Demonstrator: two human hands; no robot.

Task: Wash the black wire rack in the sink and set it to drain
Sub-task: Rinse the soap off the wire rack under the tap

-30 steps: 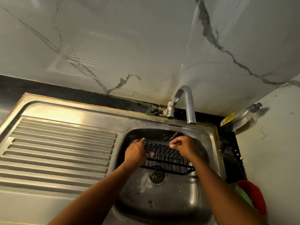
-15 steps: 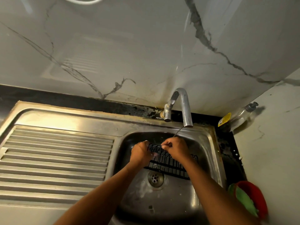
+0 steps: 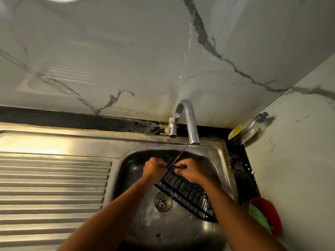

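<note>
Black wire rack [image 3: 188, 194] slants between both hands, gripped at its top.

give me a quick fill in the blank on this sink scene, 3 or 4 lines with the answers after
1. Both hands, the left hand and the right hand, hold the black wire ____ over the sink.
2. A thin stream of water runs from the ____ onto the top end of the wire piece.
3. The ribbed draining board lies to the ____ of the basin.
4. The round drain at the bottom of the basin is ____, with nothing plugging it.

Missing words: rack; tap; left; open
</note>
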